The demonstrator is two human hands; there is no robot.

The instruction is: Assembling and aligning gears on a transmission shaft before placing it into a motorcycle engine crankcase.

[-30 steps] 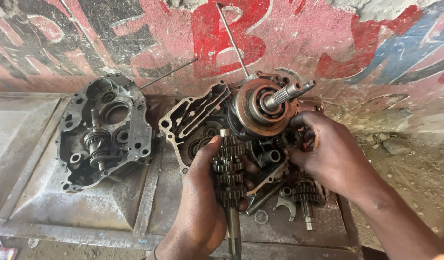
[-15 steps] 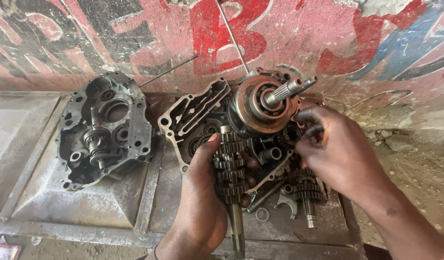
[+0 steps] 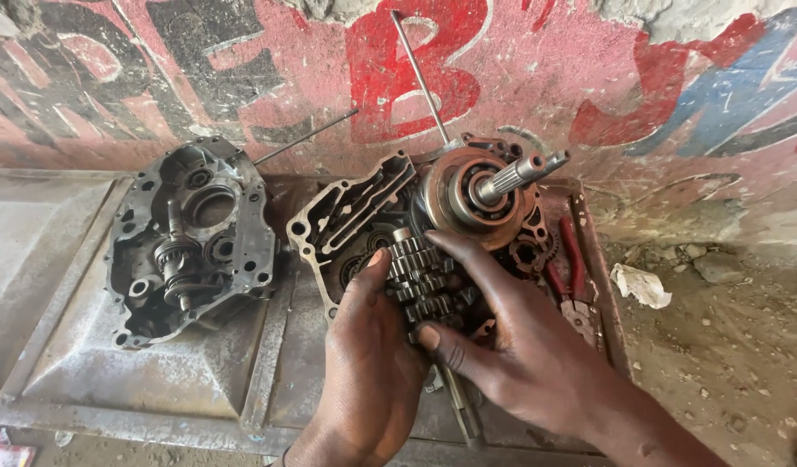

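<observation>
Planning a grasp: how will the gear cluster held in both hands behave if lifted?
The gear cluster is stacked steel gears on a shaft, so probably stiff and heavy for its size. It looks dark and greasy, so likely slippery. The left hand and right hand both clasp it; separate gears might slide apart.

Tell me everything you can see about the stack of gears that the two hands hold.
The gear cluster is a row of dark, oily steel gears of differing widths on a shaft, whose bare end sticks out toward the viewer. It lies lengthwise over the open crankcase half, just below the crankshaft assembly. The left hand presses its left side and the right hand closes over its right side, hiding part of the teeth.
</observation>
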